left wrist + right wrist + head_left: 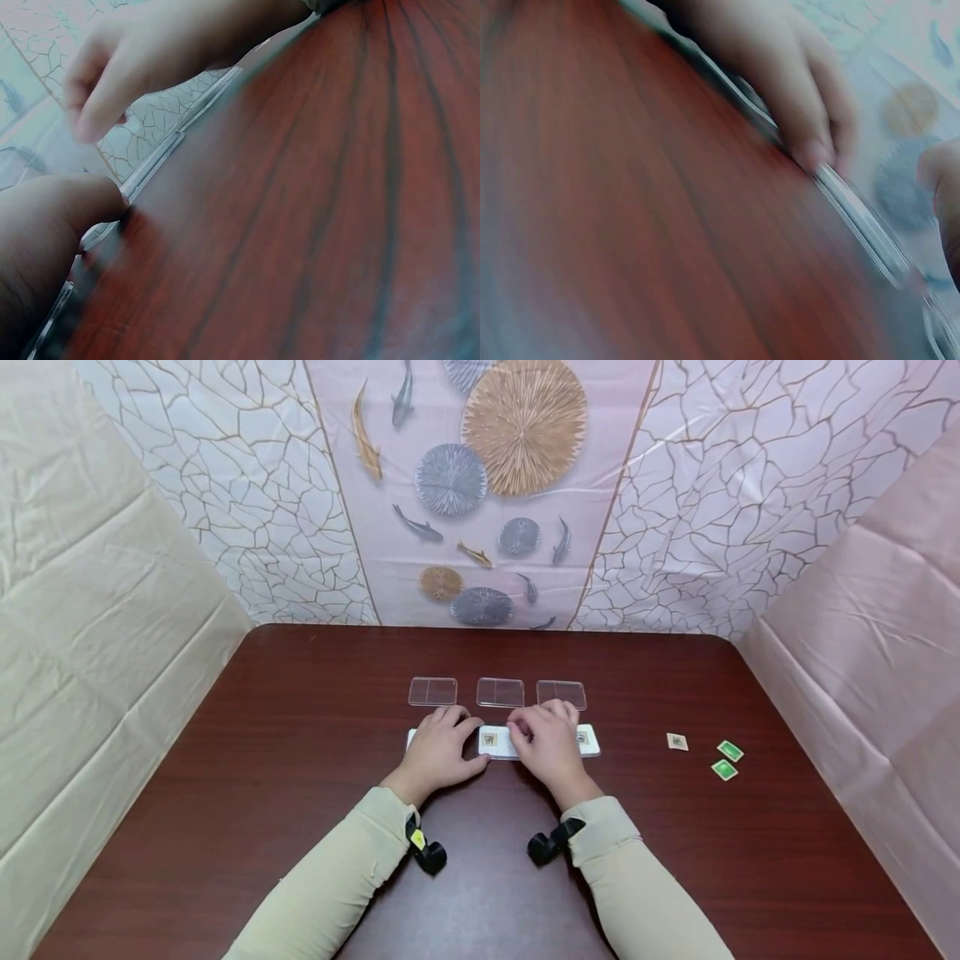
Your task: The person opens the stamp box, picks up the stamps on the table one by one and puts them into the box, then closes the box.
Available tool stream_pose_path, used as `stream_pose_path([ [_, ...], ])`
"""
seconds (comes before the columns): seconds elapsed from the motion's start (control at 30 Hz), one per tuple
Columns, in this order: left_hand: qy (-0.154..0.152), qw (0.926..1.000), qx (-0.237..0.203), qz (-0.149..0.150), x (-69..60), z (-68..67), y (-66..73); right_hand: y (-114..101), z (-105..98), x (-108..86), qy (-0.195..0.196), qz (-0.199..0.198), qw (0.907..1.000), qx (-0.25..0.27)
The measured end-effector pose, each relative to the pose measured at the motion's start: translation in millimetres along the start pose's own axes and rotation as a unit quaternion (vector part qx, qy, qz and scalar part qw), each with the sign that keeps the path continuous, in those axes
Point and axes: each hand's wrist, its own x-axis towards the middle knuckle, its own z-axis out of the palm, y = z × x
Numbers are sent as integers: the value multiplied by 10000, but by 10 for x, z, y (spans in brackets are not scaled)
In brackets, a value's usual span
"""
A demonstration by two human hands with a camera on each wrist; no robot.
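Note:
My left hand [438, 747] grips the left end of a middle white-bottomed flat case [501, 753], thumb at its near edge. A small stamp-like square [490, 739] lies in that case. In the right wrist view the left fingers [791, 90] reach down onto the case edge. My right hand [549, 739] is above the right part of the case row, fingers bent; the left wrist view shows it raised off the table. Whether anything is between its fingertips is hidden. A right-hand case [592, 742] holds another small square [582, 737]. A left case [410, 737] is mostly covered by my left hand.
Behind the hands lie three clear plastic covers, left [432, 692], middle [500, 692] and right [561, 694]. On the right of the brown table [300, 827] lie a pale small square [677, 742] and two green ones [730, 751]. Patterned cloth [480, 552] hangs behind.

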Motion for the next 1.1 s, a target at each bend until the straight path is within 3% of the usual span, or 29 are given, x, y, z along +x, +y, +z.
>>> stream_pose_path([
  [0.17, -102, 9999, 27, -36, 4, -12, 17, 362, -260, -128, 380, 228, 9988, -190],
  [0.3, -149, 9999, 37, -39, 7, -15, 18, 645, -500, -261, 446, 823, 9947, -425],
  [0.43, -145, 9999, 43, -49, -2, -16, 16, 884, -744, -393, 284, 1568, 9847, -710],
  [0.53, -142, 9999, 11, -73, -16, -15, 17, 1030, -936, -487, 93, 2201, 9699, -1041],
  [0.7, -137, 9998, -4, -120, -29, -7, 12, 1182, -1207, -604, -353, 3354, 9251, -1747],
  [0.83, -87, 9999, 28, -128, -29, -2, 8, 1229, -1302, -641, -904, 3823, 8975, -2003],
  [0.97, -86, 9999, 22, -124, -25, -14, 18, 1249, -1304, -650, -1237, 3956, 8858, -2088],
  [1.1, -119, 9998, 29, -127, -15, -30, 30, 1248, -1289, -646, -1242, 3832, 8911, -2088],
])
